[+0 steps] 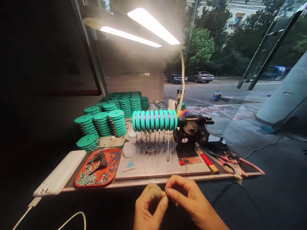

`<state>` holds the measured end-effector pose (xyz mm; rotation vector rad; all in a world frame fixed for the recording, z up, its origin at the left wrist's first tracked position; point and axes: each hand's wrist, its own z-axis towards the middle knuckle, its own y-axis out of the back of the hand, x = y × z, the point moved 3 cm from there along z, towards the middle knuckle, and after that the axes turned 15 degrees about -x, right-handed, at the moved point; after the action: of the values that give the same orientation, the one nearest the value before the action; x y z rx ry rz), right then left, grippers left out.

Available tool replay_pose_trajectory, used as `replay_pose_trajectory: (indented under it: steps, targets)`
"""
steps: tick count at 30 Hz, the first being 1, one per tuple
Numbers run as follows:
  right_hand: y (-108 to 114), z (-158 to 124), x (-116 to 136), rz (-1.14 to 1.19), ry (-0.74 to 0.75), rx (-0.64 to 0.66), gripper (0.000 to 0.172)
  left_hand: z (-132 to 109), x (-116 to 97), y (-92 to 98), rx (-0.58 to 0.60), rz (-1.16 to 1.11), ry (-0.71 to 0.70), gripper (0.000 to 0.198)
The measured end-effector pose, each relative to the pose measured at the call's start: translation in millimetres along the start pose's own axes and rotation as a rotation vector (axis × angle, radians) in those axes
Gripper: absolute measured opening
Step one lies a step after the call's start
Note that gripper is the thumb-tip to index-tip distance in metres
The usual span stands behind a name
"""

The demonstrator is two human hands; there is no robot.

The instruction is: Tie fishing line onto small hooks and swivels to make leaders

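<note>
One thin line (168, 171) down into the pinched right fingers (177, 196), left fingers (161, 207) pressed together just beside, contents hidden.

One left hand (153, 203) and one right hand (185, 195) form the grip. To its left sit one power bank (61, 171) and one tray (114, 175); ahead, one machine (191, 128), one bowl (150, 151) of beads and one white dome (129, 150); to its right, at least one pair of scissors (224, 162). Two lamp bars (155, 25) shine above. Far beyond stand two cars (201, 76) (plus one blue vehicle (275, 72) rightward). The stacked green spools (116, 114) defy counting.
</note>
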<state>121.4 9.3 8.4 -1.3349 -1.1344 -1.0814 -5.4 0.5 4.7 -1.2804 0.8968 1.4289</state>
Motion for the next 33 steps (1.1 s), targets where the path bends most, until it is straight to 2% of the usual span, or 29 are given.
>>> replay_pose_trajectory:
  steps: [6,9,16,23,26,29,31,33]
  targets:
    - [-12,8,-13,0.339,-0.287,0.122,0.03,4,18,0.9,0.06,-0.073,0.132,0.026]
    - [-20,7,-16,0.527,-0.381,0.154,0.031,5,25,-0.6,0.08,-0.133,0.181,0.025]
    - [-22,8,-16,0.534,-0.415,0.12,0.03,5,26,-3.1,0.083,-0.299,0.335,0.021]
    - [-27,10,-21,0.493,-0.351,0.083,0.031,4,26,-6.8,0.061,-0.333,0.408,0.024]
    - [-10,11,-22,0.39,-0.269,-0.014,0.035,5,26,-4.0,-0.009,-0.307,0.441,0.025]
    - [30,8,-24,0.227,-0.141,-0.312,0.04,6,26,-0.1,-0.096,-0.248,0.464,0.026]
    - [52,4,-25,0.113,-0.072,-0.481,0.041,6,24,-0.9,-0.093,-0.212,0.424,0.027]
    - [57,0,-24,0.009,-0.028,-0.496,0.041,6,20,-3.6,-0.069,-0.158,0.329,0.026]
